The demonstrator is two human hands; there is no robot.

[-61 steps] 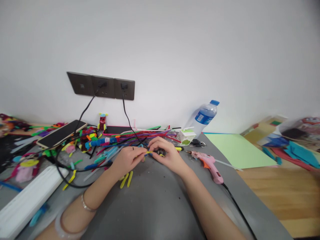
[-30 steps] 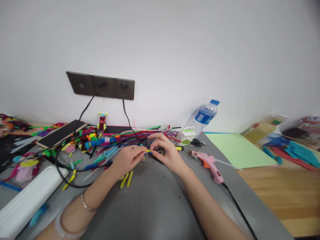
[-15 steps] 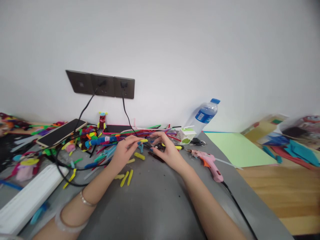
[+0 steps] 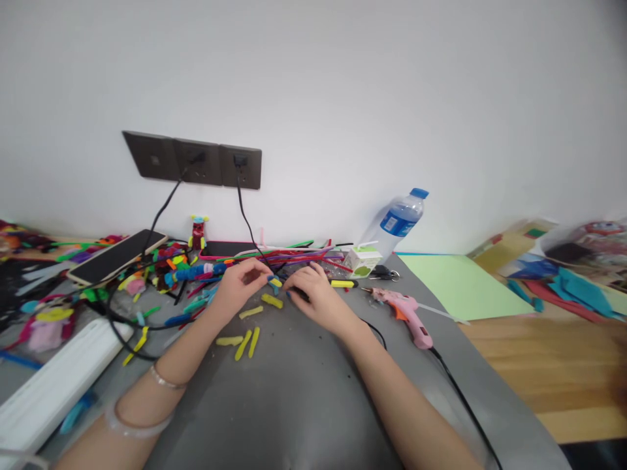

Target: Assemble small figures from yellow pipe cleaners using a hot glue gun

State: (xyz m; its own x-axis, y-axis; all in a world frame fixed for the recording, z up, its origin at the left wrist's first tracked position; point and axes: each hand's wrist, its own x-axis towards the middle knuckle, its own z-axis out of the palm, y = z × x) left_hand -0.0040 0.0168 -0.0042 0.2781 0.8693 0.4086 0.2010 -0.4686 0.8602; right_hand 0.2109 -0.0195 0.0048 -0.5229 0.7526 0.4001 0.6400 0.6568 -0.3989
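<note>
My left hand (image 4: 240, 286) pinches a short yellow fuzzy stem piece (image 4: 276, 282) between thumb and fingers. Just to its right, my right hand (image 4: 316, 294) hovers low with curled fingers, its thumb and fingertips close together; whatever lies between them is hidden. Behind that hand a black-and-yellow tool handle (image 4: 344, 284) sticks out, its other end covered. Below the hands lie several cut yellow stem pieces (image 4: 272, 301), some side by side on the grey table (image 4: 294, 398).
A pink glue gun (image 4: 411, 320) with its cord lies at right, near a small carton (image 4: 363, 261) and a tilted water bottle (image 4: 404, 219). Left are a phone (image 4: 117, 256), a white power strip (image 4: 63, 372), black cables and coloured stems. Green paper (image 4: 460, 287) covers the right corner.
My right hand has lowered and its spread thumb and fingers have drawn closer together. My left hand still holds the yellow piece. The view has shifted slightly.
</note>
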